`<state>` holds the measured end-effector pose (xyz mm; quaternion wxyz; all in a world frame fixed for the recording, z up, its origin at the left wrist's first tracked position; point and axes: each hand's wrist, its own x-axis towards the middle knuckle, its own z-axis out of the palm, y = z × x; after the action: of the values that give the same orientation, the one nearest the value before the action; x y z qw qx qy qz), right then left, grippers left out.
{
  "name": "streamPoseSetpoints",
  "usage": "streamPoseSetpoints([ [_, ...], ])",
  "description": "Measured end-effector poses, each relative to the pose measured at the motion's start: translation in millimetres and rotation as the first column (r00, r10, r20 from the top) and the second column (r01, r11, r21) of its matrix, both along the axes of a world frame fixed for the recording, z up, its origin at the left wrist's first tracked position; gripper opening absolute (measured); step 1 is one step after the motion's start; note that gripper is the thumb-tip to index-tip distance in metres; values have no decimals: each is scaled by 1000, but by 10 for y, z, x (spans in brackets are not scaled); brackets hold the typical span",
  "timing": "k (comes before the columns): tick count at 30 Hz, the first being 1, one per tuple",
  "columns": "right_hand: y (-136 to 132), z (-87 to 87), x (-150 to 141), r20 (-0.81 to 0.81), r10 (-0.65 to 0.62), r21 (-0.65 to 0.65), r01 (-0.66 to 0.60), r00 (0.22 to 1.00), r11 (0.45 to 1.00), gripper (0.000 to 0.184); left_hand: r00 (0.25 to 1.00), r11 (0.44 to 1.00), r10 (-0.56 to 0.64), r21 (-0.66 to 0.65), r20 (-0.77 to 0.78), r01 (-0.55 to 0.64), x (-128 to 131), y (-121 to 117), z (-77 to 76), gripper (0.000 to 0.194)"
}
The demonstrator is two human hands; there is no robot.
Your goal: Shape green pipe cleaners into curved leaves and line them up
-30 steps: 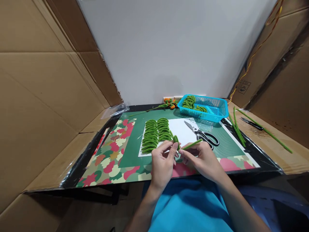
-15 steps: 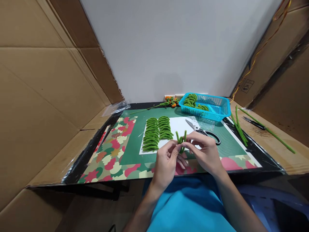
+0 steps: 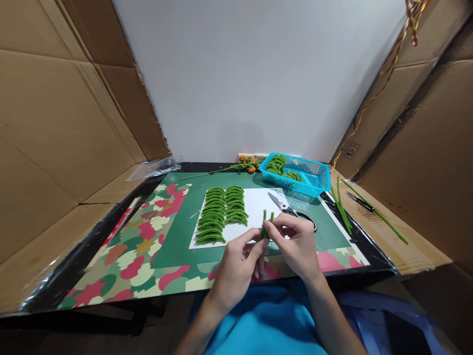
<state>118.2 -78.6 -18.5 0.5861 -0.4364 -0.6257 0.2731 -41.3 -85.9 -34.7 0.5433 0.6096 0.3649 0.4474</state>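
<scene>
Between my two hands is a bent green pipe cleaner, with two fuzzy tips standing up nearly side by side. My left hand pinches its lower part between thumb and fingers. My right hand has thumb and forefinger closed on it from the right, just under the tips. Fingers hide its lower portion. Beyond my hands, two columns of curved green pipe cleaner pieces lie on a white sheet of paper. Scissors with black-and-white handles lie just behind my right hand.
A blue plastic basket at the back right holds more green pieces. Left of it lies an orange-flowered stem. Long green stems and a dark-handled cutting tool lie at the right. A green mat covers the table.
The pipe cleaner's two tips have gone from spread apart to nearly parallel and closer together. My right fingers have moved up near the tips. The camera view has shifted, so everything sits further left.
</scene>
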Motion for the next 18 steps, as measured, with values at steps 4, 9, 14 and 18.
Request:
streamPoseSetpoints([
  [4,-22,7,-7,-17,-19,22,19,1000,1000,35,1000,1000,-16,10,-13,16,-2,-12,-11,21],
  [9,-31,25,38,26,131,-70,-129,991,989,25,998,998,52,42,-34,-50,-12,-1,-86,28],
  [14,-38,4,30,45,76,-50,-74,996,996,30,989,991,103,93,-110,-93,-14,-15,-107,23],
  [18,-52,-18,-11,3,30,-25,-30,1000,999,34,974,978,168,150,-155,-145,-17,-30,-75,24],
])
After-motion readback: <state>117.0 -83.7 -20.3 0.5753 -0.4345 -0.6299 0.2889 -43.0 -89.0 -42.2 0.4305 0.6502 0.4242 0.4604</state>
